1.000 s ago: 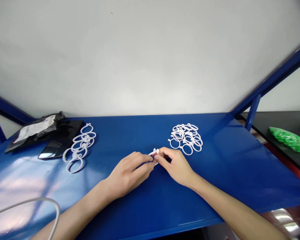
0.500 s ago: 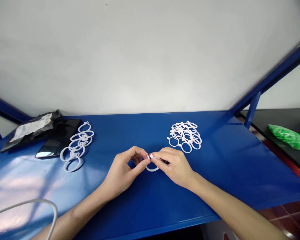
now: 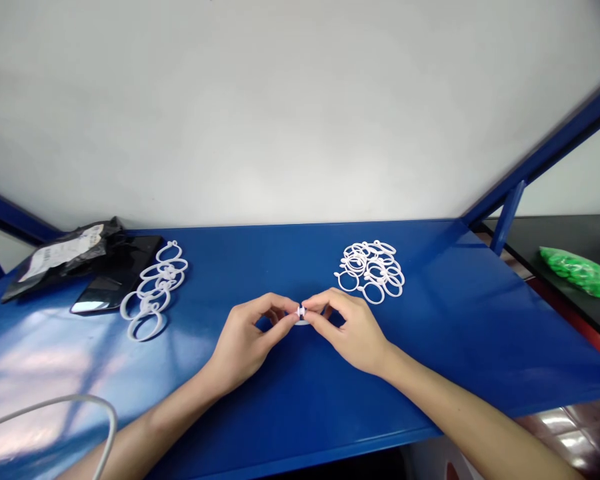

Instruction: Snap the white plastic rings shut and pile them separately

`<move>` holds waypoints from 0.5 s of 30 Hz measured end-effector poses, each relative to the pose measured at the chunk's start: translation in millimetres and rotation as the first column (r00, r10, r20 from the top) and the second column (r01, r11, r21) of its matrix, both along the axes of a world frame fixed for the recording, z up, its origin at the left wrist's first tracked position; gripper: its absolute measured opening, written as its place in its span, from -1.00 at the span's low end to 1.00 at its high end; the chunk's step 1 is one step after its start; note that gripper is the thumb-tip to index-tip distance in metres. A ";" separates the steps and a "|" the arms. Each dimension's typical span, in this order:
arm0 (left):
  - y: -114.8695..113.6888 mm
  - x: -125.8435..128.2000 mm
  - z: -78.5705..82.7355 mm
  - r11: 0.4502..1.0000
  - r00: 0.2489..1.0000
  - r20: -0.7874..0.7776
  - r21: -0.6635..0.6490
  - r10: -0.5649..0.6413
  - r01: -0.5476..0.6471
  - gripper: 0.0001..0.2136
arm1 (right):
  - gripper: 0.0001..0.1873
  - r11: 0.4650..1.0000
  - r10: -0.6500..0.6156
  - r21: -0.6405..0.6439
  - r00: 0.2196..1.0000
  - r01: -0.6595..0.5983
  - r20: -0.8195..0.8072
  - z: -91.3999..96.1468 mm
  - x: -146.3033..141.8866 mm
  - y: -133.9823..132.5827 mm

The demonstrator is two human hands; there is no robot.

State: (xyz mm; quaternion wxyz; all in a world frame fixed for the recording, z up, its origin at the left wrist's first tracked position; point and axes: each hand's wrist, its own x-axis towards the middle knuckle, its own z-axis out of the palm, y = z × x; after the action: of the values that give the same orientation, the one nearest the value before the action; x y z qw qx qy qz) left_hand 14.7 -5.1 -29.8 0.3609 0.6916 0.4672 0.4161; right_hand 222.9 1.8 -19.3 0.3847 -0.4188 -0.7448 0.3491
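At the middle of the blue table, my left hand and my right hand meet fingertip to fingertip. Each pinches the small clasp part of a white plastic ring between thumb and index finger. Only a short arc of that ring shows below the fingertips; fingers hide the rest. Beyond my right hand lies a loose pile of similar white rings, each with a small knob. To the left, several more white rings overlap in a slanting row.
On the left a black plastic package with a white label lies beside a dark phone. A grey cable loops over my left forearm. A bag of green pieces rests on a black surface at right. The blue table meets a pale wall.
The ring has tilted, so less of its loop shows. My right fingertips have shifted to the clasp, opposite my left ones. The pile and the row stay put.
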 end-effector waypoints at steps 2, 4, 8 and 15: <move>-0.6 0.3 -0.4 1.000 1.000 0.008 0.030 -0.007 0.007 -0.90 | -0.89 1.000 0.006 0.008 1.000 -0.006 -0.002 -1.3 -0.3 -0.4; -1.3 0.5 -0.6 0.998 0.999 0.026 0.062 -0.021 0.019 -0.92 | -0.88 0.999 0.021 0.028 0.999 -0.020 -0.025 -3.5 -0.4 -0.8; -2.8 1.3 -0.3 0.989 0.998 0.039 0.142 -0.056 0.050 -0.96 | -0.90 0.996 0.064 0.073 0.994 -0.058 -0.089 -7.6 0.7 -1.3; -6.7 3.2 0.7 0.952 0.996 -0.009 0.292 -0.091 0.090 -0.93 | -0.89 0.989 0.128 0.095 0.985 -0.117 -0.120 -8.4 3.0 -1.8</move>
State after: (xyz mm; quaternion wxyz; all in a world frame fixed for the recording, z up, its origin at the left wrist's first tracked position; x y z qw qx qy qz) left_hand 17.9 -11.7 -29.1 0.2747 0.7570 0.3678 0.4649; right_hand 225.8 0.0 -27.8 0.4265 -0.3321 -0.7581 0.3648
